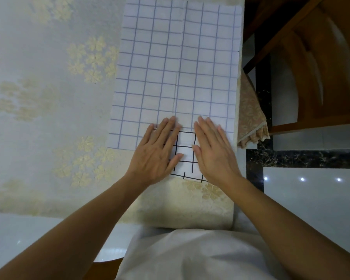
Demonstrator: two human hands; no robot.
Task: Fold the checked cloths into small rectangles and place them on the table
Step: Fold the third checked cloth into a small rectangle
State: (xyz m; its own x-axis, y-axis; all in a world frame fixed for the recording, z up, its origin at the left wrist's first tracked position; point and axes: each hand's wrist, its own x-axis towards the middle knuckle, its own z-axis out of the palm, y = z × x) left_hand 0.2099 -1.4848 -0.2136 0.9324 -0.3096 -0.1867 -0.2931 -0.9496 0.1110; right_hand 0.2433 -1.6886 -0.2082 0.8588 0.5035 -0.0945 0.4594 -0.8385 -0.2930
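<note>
The folded cloth (186,142) partly overlaps the larger cloth (170,67), both on the table (38,102).

head view, looking steeply down, close over table (38,98)

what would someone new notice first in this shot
The big white cloth with blue check lines catches the eye first, spread flat on the floral tablecloth near its right edge. At the cloth's near edge, the left hand and right hand press flat on a small folded black-checked cloth. A wooden chair stands off to the right.
</note>
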